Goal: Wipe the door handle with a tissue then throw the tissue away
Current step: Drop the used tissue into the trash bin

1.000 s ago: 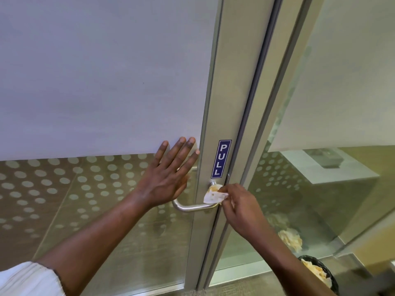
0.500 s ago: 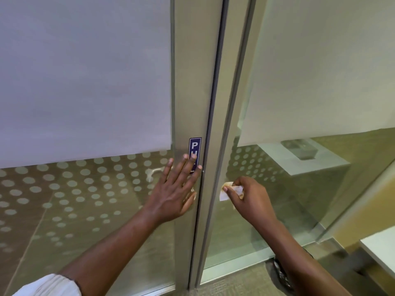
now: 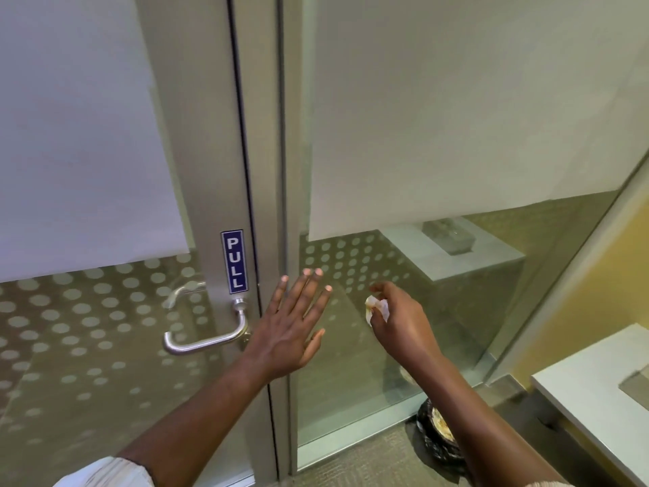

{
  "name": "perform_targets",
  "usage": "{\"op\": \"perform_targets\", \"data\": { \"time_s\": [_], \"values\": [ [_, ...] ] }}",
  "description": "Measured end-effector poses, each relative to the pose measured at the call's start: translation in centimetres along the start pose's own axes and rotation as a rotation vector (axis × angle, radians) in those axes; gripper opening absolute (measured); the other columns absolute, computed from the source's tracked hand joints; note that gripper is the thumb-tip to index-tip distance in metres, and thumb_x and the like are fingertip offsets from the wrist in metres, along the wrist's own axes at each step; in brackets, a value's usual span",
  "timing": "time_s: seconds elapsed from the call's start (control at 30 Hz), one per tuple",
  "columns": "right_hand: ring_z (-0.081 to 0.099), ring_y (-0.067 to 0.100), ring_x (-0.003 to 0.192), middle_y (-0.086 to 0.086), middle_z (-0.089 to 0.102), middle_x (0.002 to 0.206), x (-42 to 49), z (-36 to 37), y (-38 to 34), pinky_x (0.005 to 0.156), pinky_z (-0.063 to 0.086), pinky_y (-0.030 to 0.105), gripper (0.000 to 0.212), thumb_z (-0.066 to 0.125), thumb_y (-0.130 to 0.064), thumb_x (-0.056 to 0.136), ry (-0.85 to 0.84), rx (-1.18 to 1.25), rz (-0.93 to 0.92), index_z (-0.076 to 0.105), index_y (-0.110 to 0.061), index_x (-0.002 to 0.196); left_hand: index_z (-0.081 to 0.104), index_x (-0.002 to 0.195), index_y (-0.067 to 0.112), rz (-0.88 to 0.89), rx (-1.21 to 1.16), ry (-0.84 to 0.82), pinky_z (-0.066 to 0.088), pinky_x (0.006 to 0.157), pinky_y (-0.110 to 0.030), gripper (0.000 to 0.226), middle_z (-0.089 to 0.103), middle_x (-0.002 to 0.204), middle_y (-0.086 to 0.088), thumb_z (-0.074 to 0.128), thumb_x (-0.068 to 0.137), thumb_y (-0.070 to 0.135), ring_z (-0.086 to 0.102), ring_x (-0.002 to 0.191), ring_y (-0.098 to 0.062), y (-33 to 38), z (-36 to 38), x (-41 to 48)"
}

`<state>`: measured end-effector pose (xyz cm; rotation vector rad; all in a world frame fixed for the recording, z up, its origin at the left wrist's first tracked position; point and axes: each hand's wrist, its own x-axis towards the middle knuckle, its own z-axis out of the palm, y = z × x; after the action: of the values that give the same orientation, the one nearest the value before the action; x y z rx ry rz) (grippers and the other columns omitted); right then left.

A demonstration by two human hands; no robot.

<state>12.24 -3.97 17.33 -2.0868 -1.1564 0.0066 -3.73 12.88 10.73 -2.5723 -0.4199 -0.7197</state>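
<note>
Nearest, at five o'clock on the carpet, a small round bin lined with a black bag [image 3: 439, 437] sits just beside the glass panel, partly hidden by the right forearm. Higher, the right hand [image 3: 404, 325] pinches a crumpled white tissue [image 3: 377, 305] between thumb and fingertips, clear of the door. At its nine o'clock the left hand [image 3: 293, 328] spreads flat, fingers apart and holding nothing, over the metal door frame. Farther left, at nine o'clock from that hand, the brushed-steel lever door handle [image 3: 207, 337] stands bare, under a blue PULL sign [image 3: 234, 261].
</note>
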Motion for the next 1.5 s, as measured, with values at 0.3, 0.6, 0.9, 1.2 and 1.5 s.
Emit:
{"op": "perform_targets", "data": {
  "time_s": [0.3,0.6,0.9,1.2,1.5],
  "values": [
    [0.06,0.025,0.093,0.006,0.062,0.104,0.4,-5.1,9.1,0.071,0.038,0.027,0.016,0.06,-0.008,0.092,0.013,-0.123,-0.006,0.069,-0.012,0.104,0.044,0.162,0.008,-0.026,-0.08,-0.046,0.008,0.129,-0.055,0.077,0.028,0.172,-0.022,0.042,0.098,0.051,0.022,0.161,-0.036,8.6,1.5,6.2],
    [0.053,0.017,0.075,-0.002,0.051,0.097,0.4,-9.6,17.5,0.065,0.036,0.024,0.01,0.064,-0.018,0.094,0.106,-0.195,0.03,0.069,-0.018,0.103,0.044,0.162,0.007,0.015,-0.192,-0.086,0.012,0.128,-0.056,0.077,0.032,0.171,-0.023,0.041,0.098,0.051,0.027,0.159,-0.039,16.9,4.2,12.4],
    [0.05,0.014,0.074,-0.004,0.053,0.092,1.8,-12.9,25.6,0.065,0.04,0.027,0.013,0.064,-0.024,0.095,0.157,-0.251,0.106,0.072,-0.022,0.106,0.045,0.161,0.008,0.117,-0.292,-0.13,0.0,0.13,-0.051,0.077,0.035,0.169,-0.024,0.042,0.097,0.051,0.032,0.157,-0.039,23.6,9.1,18.5],
    [0.062,0.015,0.081,-0.005,0.07,0.092,4.9,-13.3,33.7,0.066,0.054,0.035,0.009,0.062,-0.029,0.092,0.155,-0.307,0.332,0.067,-0.027,0.099,0.044,0.161,0.009,0.262,-0.359,-0.208,0.002,0.129,-0.052,0.078,0.037,0.168,-0.024,0.043,0.096,0.052,0.033,0.157,-0.04,28.5,15.9,25.3],
    [0.055,0.019,0.085,0.006,0.062,0.103,6.6,-10.6,40.8,0.072,0.049,0.031,0.011,0.058,-0.009,0.094,0.103,-0.185,0.548,0.06,-0.016,0.102,0.047,0.16,0.01,0.372,-0.366,-0.356,0.015,0.124,-0.058,0.079,0.037,0.168,-0.024,0.035,0.096,0.054,0.034,0.158,-0.039,32.9,22.6,28.4]
  ]
}}
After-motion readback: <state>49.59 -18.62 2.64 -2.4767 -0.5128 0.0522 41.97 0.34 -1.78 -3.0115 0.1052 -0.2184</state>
